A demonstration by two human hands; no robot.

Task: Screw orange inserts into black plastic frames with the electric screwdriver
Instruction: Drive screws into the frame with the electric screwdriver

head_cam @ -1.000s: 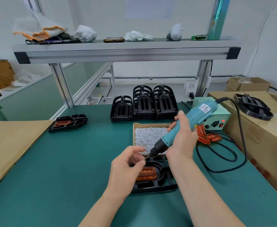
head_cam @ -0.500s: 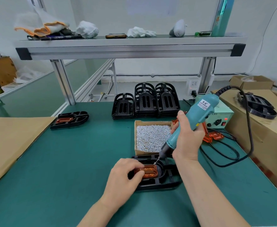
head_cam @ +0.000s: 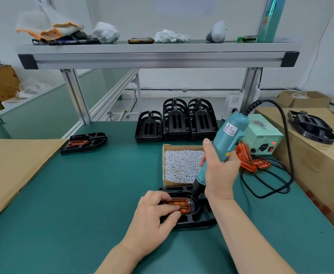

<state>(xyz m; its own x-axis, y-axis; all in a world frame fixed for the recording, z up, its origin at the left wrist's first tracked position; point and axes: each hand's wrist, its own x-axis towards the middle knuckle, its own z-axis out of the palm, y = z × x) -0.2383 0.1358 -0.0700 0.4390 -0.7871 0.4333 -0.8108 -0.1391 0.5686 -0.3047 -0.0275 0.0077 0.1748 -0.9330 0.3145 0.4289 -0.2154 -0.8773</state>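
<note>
A black plastic frame (head_cam: 193,219) lies flat on the green mat near me, with an orange insert (head_cam: 183,206) seated in its recess. My left hand (head_cam: 155,214) presses down on the frame and the insert's left part, hiding that side. My right hand (head_cam: 218,171) grips the teal electric screwdriver (head_cam: 228,139), held nearly upright and leaning right. Its black tip (head_cam: 189,201) touches the insert's right end. A cardboard box of small silver screws (head_cam: 182,165) sits just behind the frame.
Stacks of black frames (head_cam: 177,123) stand at the back. A finished frame with insert (head_cam: 84,143) lies far left. Loose orange inserts (head_cam: 249,159) and the screwdriver's power box (head_cam: 265,139) sit right, its black cable (head_cam: 271,186) looping on the mat. Cardboard boxes (head_cam: 320,159) flank the right edge.
My left hand dropped from the screwdriver's tip onto the frame and insert. The screwdriver swung more upright and its tip came down onto the insert's right end.
</note>
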